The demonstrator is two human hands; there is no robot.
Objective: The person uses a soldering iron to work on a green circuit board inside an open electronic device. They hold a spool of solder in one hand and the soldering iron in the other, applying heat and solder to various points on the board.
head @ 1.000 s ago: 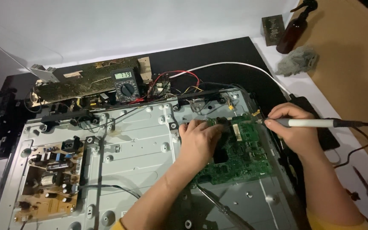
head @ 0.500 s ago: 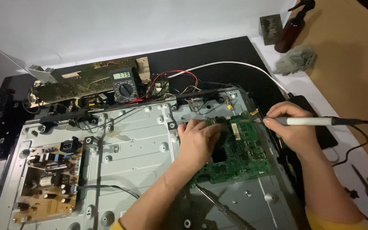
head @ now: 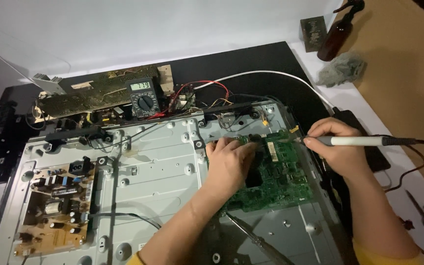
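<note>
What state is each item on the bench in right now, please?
left hand: pressed flat on green circuit board
right hand: gripping white probe, tip at board edge
multimeter: switched on, display lit
metal chassis: lying flat, open
brown bottle: upright

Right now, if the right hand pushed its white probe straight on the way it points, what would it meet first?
The right hand aims the white probe leftward; its tip looks already at the green circuit board, though depth is unclear.

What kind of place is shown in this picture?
Probably an electronics repair bench. A multimeter stands behind an opened metal chassis; the left hand rests on a green circuit board, and the right hand holds a pen-like tool at the board's top edge.
</note>
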